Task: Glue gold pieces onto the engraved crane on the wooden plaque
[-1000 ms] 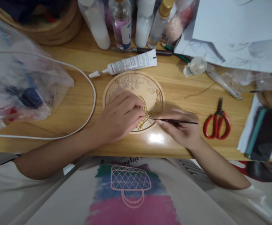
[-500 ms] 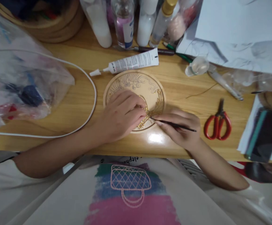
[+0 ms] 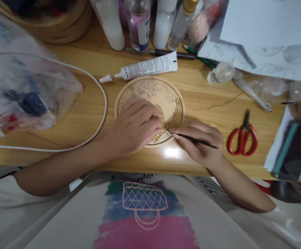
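A round wooden plate (image 3: pixel 150 88) with a drawn pattern, partly laid with gold-coloured wire (image 3: pixel 162 133), lies on the table. My left hand (image 3: pixel 138 126) rests over its left and middle part; the thumb and fingertips are pinched together at the gold wire, and what they grip is too small to make out. My right hand (image 3: pixel 200 141) is closed on a thin dark stick-like tool (image 3: pixel 197 140) at the plate's lower right. The tool's tip points at the gold lines, close beside my left fingertips.
Above the plate lie a white tube (image 3: pixel 150 67) and a dark-handled tool (image 3: pixel 186 55), with bottles (image 3: pixel 140 27) behind. Red-handled pliers (image 3: pixel 242 140) and a phone (image 3: pixel 295 150) are right. A white cable (image 3: pixel 105 103) and plastic bag (image 3: pixel 31 83) are left.
The view has shifted slightly, so objects at the right appear a little further right. Both hands keep nearly the same pose on the plate.
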A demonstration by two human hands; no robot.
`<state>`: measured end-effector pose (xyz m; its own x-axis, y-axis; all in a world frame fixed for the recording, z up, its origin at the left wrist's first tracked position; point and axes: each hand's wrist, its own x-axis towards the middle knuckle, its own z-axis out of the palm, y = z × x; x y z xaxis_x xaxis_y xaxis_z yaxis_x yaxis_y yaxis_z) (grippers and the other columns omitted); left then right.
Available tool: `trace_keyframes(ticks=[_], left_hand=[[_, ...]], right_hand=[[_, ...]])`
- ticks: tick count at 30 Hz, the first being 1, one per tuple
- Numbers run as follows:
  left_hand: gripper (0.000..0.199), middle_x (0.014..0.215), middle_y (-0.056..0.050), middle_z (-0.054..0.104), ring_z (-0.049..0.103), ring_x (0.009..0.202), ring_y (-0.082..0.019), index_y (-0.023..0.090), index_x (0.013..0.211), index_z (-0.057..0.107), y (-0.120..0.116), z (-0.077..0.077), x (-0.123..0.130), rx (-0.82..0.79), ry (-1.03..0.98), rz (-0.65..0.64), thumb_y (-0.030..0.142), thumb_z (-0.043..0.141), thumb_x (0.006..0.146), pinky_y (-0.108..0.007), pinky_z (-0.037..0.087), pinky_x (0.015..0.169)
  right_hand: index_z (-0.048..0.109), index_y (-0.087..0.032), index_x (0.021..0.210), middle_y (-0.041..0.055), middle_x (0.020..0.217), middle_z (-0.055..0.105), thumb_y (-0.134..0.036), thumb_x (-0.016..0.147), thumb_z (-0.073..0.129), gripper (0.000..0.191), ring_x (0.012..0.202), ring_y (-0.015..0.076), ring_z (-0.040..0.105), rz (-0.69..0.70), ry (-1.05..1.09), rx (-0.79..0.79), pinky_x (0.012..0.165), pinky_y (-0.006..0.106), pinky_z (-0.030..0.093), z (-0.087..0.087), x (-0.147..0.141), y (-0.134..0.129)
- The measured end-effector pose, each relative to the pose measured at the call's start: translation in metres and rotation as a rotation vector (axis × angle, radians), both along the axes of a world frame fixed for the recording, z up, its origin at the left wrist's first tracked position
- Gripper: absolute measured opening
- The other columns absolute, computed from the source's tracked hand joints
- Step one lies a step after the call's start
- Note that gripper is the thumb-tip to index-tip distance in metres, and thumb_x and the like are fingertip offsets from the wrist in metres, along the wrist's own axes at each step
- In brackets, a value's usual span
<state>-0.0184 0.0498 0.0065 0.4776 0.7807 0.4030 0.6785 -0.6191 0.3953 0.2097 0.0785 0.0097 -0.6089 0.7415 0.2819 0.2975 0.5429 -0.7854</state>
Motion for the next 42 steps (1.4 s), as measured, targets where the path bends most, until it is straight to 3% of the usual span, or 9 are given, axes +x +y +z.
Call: trace_keyframes(ticks=[6, 22, 30, 37, 42], left_hand=[[0.004, 0.097, -0.006, 0.069, 0.064, 0.096, -0.022, 0.021, 0.090, 0.060, -0.0002, 0.0010, -0.0006, -0.011, -0.008, -0.002, 0.018, 0.060, 0.093, -0.043, 0.052, 0.090], [0.006, 0.096, -0.003, 0.069, 0.065, 0.094, -0.021, 0.023, 0.090, 0.059, -0.0002, 0.0029, -0.0004, 0.002, 0.009, 0.012, 0.018, 0.060, 0.093, -0.043, 0.054, 0.088], [0.005, 0.098, -0.003, 0.069, 0.063, 0.095, -0.022, 0.022, 0.091, 0.059, -0.0004, 0.0028, -0.0010, 0.005, 0.018, 0.005, 0.018, 0.059, 0.094, -0.043, 0.052, 0.090], [0.005, 0.097, -0.004, 0.069, 0.063, 0.095, -0.022, 0.022, 0.092, 0.060, -0.0010, 0.0017, -0.0004, 0.007, -0.005, -0.003, 0.017, 0.061, 0.093, -0.043, 0.051, 0.089], [0.004, 0.096, -0.005, 0.069, 0.062, 0.095, -0.022, 0.021, 0.092, 0.060, -0.0011, 0.0007, -0.0012, 0.009, 0.006, -0.003, 0.018, 0.060, 0.093, -0.042, 0.050, 0.090]], right_hand=[[0.074, -0.023, 0.095, 0.0018, 0.082, 0.076, -0.010, 0.084, 0.071, 0.017, 0.072, 0.0122, 0.071, -0.017, 0.063, -0.092, 0.066, 0.023, 0.058, -0.0002, -0.0014, 0.0030], [0.074, -0.023, 0.090, 0.0011, 0.081, 0.078, -0.013, 0.084, 0.072, 0.012, 0.071, 0.0133, 0.072, -0.023, 0.100, -0.207, 0.065, 0.024, 0.061, 0.0032, 0.0004, 0.0050], [0.074, -0.021, 0.091, -0.0022, 0.070, 0.071, -0.011, 0.084, 0.070, 0.013, 0.056, 0.0071, 0.062, 0.011, 0.251, -0.385, 0.049, 0.017, 0.051, 0.0063, 0.0020, 0.0062], [0.074, -0.021, 0.092, 0.0016, 0.081, 0.076, -0.008, 0.082, 0.072, 0.017, 0.067, 0.0103, 0.068, -0.042, 0.090, -0.166, 0.063, 0.021, 0.057, 0.0056, 0.0020, 0.0042], [0.074, -0.020, 0.096, 0.0015, 0.076, 0.074, -0.009, 0.084, 0.071, 0.017, 0.063, 0.0104, 0.066, -0.007, 0.052, -0.076, 0.059, 0.021, 0.056, 0.0014, -0.0005, 0.0027]])
